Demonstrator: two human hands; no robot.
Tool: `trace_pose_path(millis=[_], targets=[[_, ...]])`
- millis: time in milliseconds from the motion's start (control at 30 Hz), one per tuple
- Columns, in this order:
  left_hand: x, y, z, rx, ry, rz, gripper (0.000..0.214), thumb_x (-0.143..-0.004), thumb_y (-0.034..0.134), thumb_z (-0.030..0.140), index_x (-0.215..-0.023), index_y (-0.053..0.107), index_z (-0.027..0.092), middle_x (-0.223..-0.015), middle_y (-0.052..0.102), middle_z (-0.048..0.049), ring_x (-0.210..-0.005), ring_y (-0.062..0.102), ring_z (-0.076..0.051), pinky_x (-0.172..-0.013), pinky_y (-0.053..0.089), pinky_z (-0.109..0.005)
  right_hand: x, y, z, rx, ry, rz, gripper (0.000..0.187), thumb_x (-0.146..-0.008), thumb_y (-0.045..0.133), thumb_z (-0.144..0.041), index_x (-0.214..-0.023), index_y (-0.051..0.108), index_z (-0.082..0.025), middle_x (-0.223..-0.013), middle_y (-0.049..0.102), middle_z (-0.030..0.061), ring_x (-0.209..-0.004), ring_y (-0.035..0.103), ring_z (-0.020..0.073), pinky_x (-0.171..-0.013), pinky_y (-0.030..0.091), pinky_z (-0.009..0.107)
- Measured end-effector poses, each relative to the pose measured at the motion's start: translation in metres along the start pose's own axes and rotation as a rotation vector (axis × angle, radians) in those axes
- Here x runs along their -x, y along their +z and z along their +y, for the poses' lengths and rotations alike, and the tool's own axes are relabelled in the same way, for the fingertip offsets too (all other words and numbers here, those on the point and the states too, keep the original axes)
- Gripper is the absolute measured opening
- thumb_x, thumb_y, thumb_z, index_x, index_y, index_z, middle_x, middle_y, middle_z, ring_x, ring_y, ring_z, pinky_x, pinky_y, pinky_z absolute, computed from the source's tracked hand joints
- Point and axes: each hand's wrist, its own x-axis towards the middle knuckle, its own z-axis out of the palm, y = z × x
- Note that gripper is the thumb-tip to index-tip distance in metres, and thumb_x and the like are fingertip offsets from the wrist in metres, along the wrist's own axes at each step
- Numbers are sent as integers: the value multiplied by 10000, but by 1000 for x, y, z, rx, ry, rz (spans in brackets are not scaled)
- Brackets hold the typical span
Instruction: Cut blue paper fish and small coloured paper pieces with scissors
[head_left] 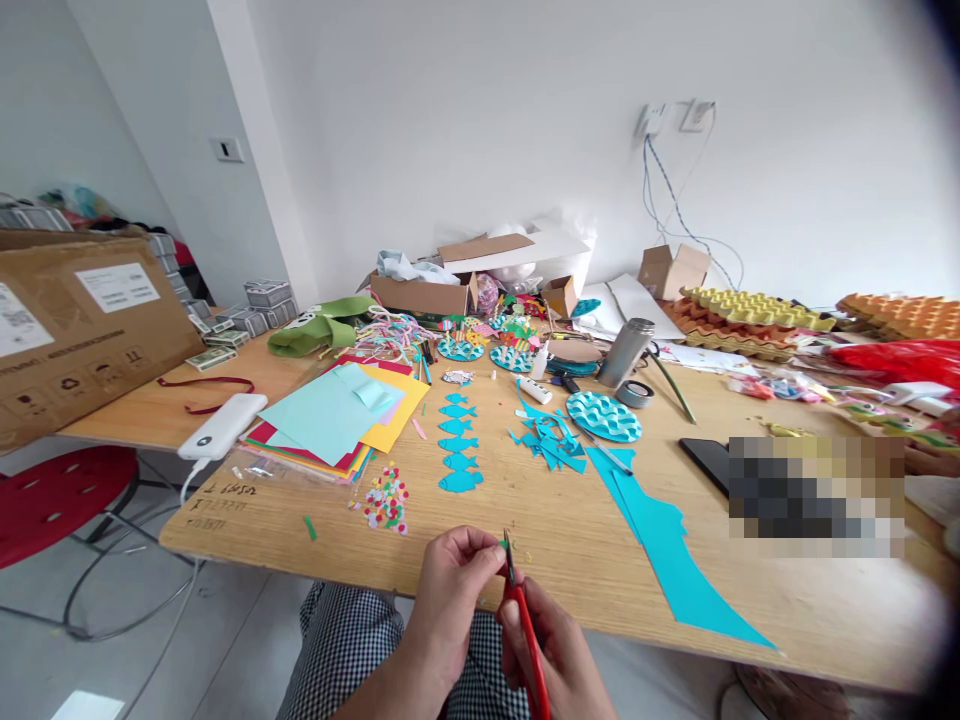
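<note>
the left hand (pixel 459 572) has a narrow grip, thumb and forefinger pinched together on a tiny scrap of green paper (pixel 504 545). the right hand (pixel 556 645) is closed around one pair of scissors (pixel 534 655) with smooth red handles; their dark, slim blades point to 12 o'clock, right beside the green scrap, and look nearly together. whether they touch the paper is too small to tell. both hands are at the near edge of the wood-grained table (pixel 277 535).

taking the hands as the clock's centre, at 11 o'clock at least six flat blue paper fish (pixel 459 463) lie in a column, the larger ones nearer. at 10 o'clock a heap of small paper dots (pixel 386 500), red, white, yellow and green, is too many to count; behind it lies a stack of coloured sheets (pixel 307 425), pale blue on top. one loose green strip (pixel 310 528) lies at 9 o'clock.

just past 12 is a pile of crumpled, angular blue offcuts (pixel 551 442). at 1 o'clock sit a wavy-surfaced blue disc (pixel 604 416), one roll of tape (pixel 634 394) and one brushed-metal bottle (pixel 628 352). a long, curved-edged blue sheet (pixel 667 550) stretches from 1 to 4 o'clock.
</note>
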Motion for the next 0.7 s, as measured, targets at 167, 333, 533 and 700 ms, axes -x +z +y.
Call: trace_pose_path(millis=[167,333,533,700], targets=[[-1,-1,0,12,-7,-6,127,-635,686,262,-617,631,149,-584,652,-44,-622,586,-178,-671,445,-296,0,0,3,-12,10,1,542,-796,462,-741,-721,423,-206,-518,406,-78,-449,368,79,-442,317,205],[-1,-1,0,26,-16,-14,117,-638,684,255,-614,632,153,-581,652,-42,-626,592,-177,-673,447,-291,0,0,4,-4,12,-1,540,-799,462,-737,-712,417,-206,-521,415,-72,-449,369,79,-442,314,207],[-1,0,0,29,-11,-13,115,-645,682,254,-628,637,150,-591,655,-44,-630,594,-177,-677,453,-296,1,1,1,-13,14,15,548,-781,474,-751,-694,414,-213,-516,411,-72,-441,371,79,-434,308,206],[-1,-1,0,10,-9,-20,116,-646,672,249,-610,632,146,-602,647,-44,-621,577,-167,-663,447,-291,2,0,0,-4,14,18,549,-779,485,-748,-711,428,-206,-511,415,-74,-438,370,77,-434,301,204]])
